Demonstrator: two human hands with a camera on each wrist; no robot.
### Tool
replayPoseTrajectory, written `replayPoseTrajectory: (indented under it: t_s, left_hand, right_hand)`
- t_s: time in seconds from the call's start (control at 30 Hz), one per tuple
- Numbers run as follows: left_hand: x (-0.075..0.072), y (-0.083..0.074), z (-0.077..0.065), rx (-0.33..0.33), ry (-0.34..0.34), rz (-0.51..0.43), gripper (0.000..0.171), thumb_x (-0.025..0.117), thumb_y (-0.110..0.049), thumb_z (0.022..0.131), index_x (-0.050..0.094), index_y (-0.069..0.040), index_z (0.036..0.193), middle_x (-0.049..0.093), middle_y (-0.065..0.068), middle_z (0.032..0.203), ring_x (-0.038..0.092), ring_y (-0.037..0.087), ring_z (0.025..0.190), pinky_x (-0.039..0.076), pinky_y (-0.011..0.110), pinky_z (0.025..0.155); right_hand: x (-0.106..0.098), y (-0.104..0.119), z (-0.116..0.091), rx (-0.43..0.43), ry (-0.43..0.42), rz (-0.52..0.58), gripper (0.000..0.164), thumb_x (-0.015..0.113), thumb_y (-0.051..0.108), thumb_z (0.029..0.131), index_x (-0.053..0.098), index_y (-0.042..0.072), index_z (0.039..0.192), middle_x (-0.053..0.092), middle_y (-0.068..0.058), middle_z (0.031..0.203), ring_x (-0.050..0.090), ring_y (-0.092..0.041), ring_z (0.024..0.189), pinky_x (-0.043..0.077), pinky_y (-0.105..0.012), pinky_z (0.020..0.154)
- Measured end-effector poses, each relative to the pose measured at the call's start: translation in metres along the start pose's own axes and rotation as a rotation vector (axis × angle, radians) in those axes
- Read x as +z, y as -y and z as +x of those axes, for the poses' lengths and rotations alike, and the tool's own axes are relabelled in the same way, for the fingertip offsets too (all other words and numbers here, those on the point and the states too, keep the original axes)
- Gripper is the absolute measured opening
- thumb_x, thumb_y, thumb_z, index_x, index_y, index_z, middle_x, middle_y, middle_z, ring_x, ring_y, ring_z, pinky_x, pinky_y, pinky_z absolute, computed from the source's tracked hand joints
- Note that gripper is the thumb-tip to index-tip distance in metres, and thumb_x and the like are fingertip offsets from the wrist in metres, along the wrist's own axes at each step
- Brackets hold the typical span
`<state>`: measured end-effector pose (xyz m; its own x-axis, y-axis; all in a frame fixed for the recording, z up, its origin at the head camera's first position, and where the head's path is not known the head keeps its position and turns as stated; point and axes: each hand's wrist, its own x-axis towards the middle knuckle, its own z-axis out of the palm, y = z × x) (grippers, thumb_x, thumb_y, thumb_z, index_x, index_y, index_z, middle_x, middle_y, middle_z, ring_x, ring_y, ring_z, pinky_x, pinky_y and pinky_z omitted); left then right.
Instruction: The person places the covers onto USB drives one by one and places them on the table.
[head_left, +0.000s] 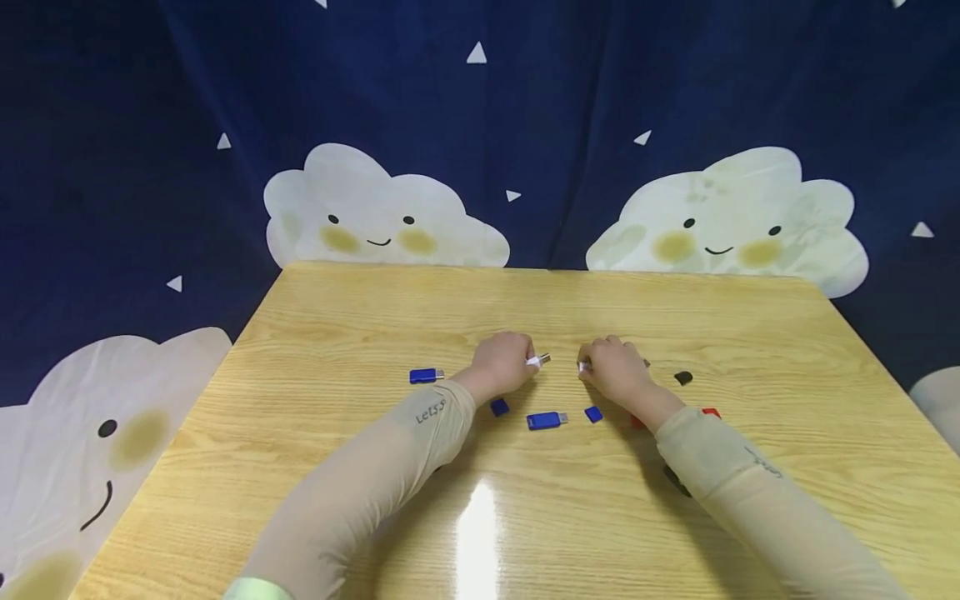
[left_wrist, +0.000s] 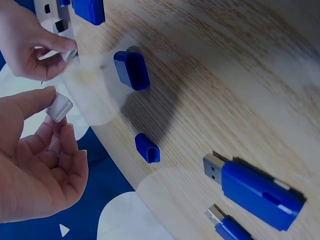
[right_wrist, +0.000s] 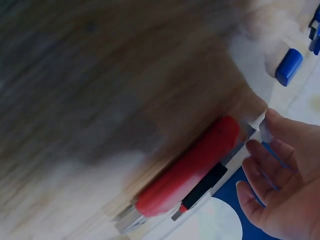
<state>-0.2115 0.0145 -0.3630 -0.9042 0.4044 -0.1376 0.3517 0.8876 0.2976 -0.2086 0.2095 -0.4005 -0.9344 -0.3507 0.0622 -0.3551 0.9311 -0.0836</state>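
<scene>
My left hand (head_left: 504, 362) pinches a white USB flash drive (head_left: 533, 362) between thumb and fingers, its metal plug pointing right. Across a small gap, my right hand (head_left: 615, 372) pinches a small white piece (head_left: 582, 366), perhaps a cap; the fingers partly hide it. A blue flash drive (head_left: 422, 376) lies left of my left hand, another blue flash drive (head_left: 543, 421) nearer me between the arms. Two blue caps lie apart from them, one blue cap (head_left: 499, 407) by the left wrist and a second blue cap (head_left: 594, 414) below the right hand.
Right of my right hand lies a small black piece (head_left: 682, 377). A red flash drive (right_wrist: 190, 167) and a slim black one (right_wrist: 205, 185) lie by the right hand. The right sleeve partly covers a red piece (head_left: 711, 412) and a dark piece (head_left: 677, 481). A dark curtain hangs behind the wooden table (head_left: 360, 308).
</scene>
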Motion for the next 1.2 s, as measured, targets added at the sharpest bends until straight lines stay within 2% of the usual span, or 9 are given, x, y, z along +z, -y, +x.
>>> replayPoseTrajectory:
  t_s: [0.13, 0.33, 0.67, 0.77, 0.87, 0.97, 1.2]
  left_hand:
    - [-0.002, -0.001, -0.001, -0.001, 0.010, -0.006, 0.016, 0.058, -0.030, 0.091, 0.063, -0.015, 0.090, 0.064, -0.001, 0.091, 0.054, 0.013, 0.077, 0.044, 0.028, 0.064]
    - [-0.003, -0.003, -0.002, 0.002, 0.006, -0.016, 0.015, 0.059, -0.030, 0.091, 0.062, -0.015, 0.089, 0.064, 0.000, 0.091, 0.054, 0.014, 0.078, 0.045, 0.029, 0.065]
    - [-0.004, -0.006, -0.004, 0.004, 0.016, -0.024, 0.015, 0.060, -0.030, 0.091, 0.062, -0.015, 0.089, 0.064, 0.000, 0.089, 0.053, 0.013, 0.076, 0.043, 0.026, 0.063]
    - [-0.005, -0.006, -0.005, 0.005, 0.023, -0.039, 0.015, 0.059, -0.029, 0.091, 0.062, -0.014, 0.088, 0.063, -0.001, 0.086, 0.052, 0.012, 0.073, 0.041, 0.025, 0.062]
    - [-0.005, -0.006, -0.005, 0.007, 0.026, -0.062, 0.014, 0.059, -0.027, 0.091, 0.061, -0.014, 0.086, 0.060, -0.003, 0.082, 0.050, 0.011, 0.070, 0.039, 0.025, 0.059]
    - [-0.005, -0.006, -0.004, 0.009, 0.031, -0.082, 0.013, 0.059, -0.027, 0.091, 0.061, -0.014, 0.086, 0.058, -0.003, 0.080, 0.049, 0.011, 0.068, 0.039, 0.025, 0.058]
    - [-0.004, -0.008, -0.003, 0.025, 0.032, -0.085, 0.013, 0.058, -0.027, 0.091, 0.061, -0.015, 0.087, 0.057, -0.003, 0.079, 0.048, 0.010, 0.066, 0.038, 0.023, 0.055]
  right_hand:
    - [-0.002, 0.000, 0.003, 0.022, 0.028, 0.099, 0.006, 0.068, 0.012, 0.082, 0.064, 0.008, 0.079, 0.065, -0.005, 0.075, 0.058, -0.021, 0.068, 0.048, -0.037, 0.060]
    - [-0.007, -0.001, 0.002, 0.089, 0.033, 0.244, 0.010, 0.066, 0.012, 0.082, 0.059, 0.008, 0.078, 0.058, -0.004, 0.070, 0.049, -0.017, 0.063, 0.038, -0.029, 0.056]
    - [-0.010, -0.003, -0.003, 0.119, 0.026, 0.317, 0.011, 0.066, 0.013, 0.083, 0.059, 0.006, 0.081, 0.054, -0.003, 0.068, 0.046, -0.015, 0.062, 0.035, -0.026, 0.056]
    - [-0.013, -0.003, -0.004, 0.121, 0.019, 0.362, 0.011, 0.066, 0.013, 0.085, 0.062, 0.003, 0.086, 0.060, -0.006, 0.073, 0.051, -0.017, 0.065, 0.040, -0.028, 0.059]
    - [-0.015, -0.002, -0.005, 0.133, 0.015, 0.438, 0.014, 0.065, 0.013, 0.086, 0.065, 0.001, 0.093, 0.066, -0.011, 0.083, 0.058, -0.020, 0.075, 0.047, -0.034, 0.069]
    - [-0.017, -0.001, -0.006, 0.138, 0.020, 0.504, 0.018, 0.063, 0.012, 0.087, 0.066, -0.001, 0.100, 0.068, -0.014, 0.092, 0.061, -0.024, 0.084, 0.049, -0.038, 0.076]
    - [-0.019, 0.002, -0.009, 0.116, 0.026, 0.565, 0.020, 0.061, 0.011, 0.089, 0.066, -0.002, 0.104, 0.068, -0.014, 0.094, 0.061, -0.024, 0.087, 0.049, -0.036, 0.075]
